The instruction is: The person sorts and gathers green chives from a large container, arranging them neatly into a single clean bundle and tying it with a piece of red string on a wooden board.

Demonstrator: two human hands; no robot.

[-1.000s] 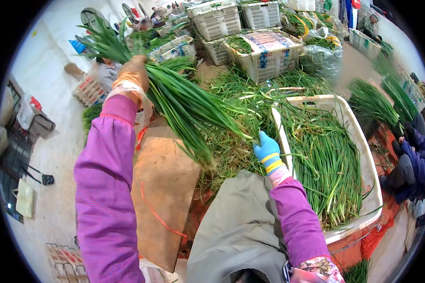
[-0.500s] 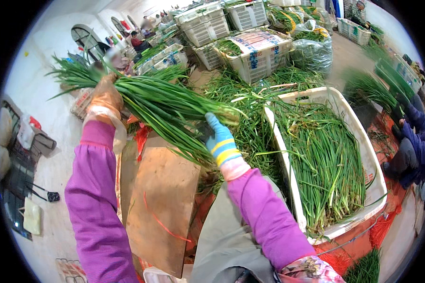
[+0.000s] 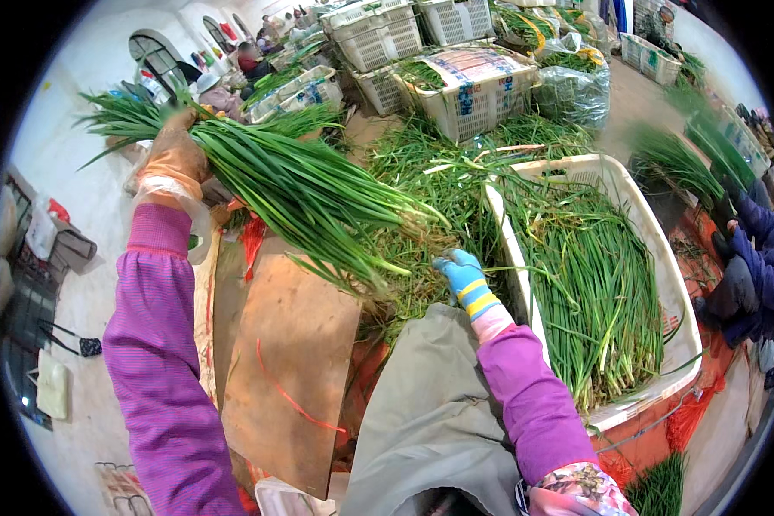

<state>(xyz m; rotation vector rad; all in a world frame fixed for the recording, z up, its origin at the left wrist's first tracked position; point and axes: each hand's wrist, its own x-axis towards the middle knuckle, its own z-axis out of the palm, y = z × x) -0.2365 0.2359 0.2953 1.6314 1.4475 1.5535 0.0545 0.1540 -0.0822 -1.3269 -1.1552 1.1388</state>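
My left hand (image 3: 177, 146), in an orange glove with a clear plastic cover at the wrist, grips a thick bunch of Chinese chives (image 3: 292, 185) near its leaf end. The bunch slants down to the right in the air, pale root ends spreading apart. My right hand (image 3: 463, 273), in a blue glove with yellow stripes, is just beyond those root ends, apart from the bunch. Its fingers are curled, and what they hold, if anything, is hidden. Loose chive trimmings (image 3: 421, 301) lie in a heap beneath. To the right, a white crate (image 3: 692, 335) holds many laid-down chives (image 3: 598, 292).
A brown board (image 3: 288, 361) with a red strip (image 3: 288, 400) lies before my left arm. Stacked white crates (image 3: 469, 99) and a plastic bag of greens (image 3: 572, 90) stand at the back. At the right edge, another person (image 3: 748, 258) handles a bunch of chives.
My right hand has come off the bunch and moved right and down toward the white crate. The root ends have fanned apart. My left hand, keeping its grip, has shifted slightly left and up.
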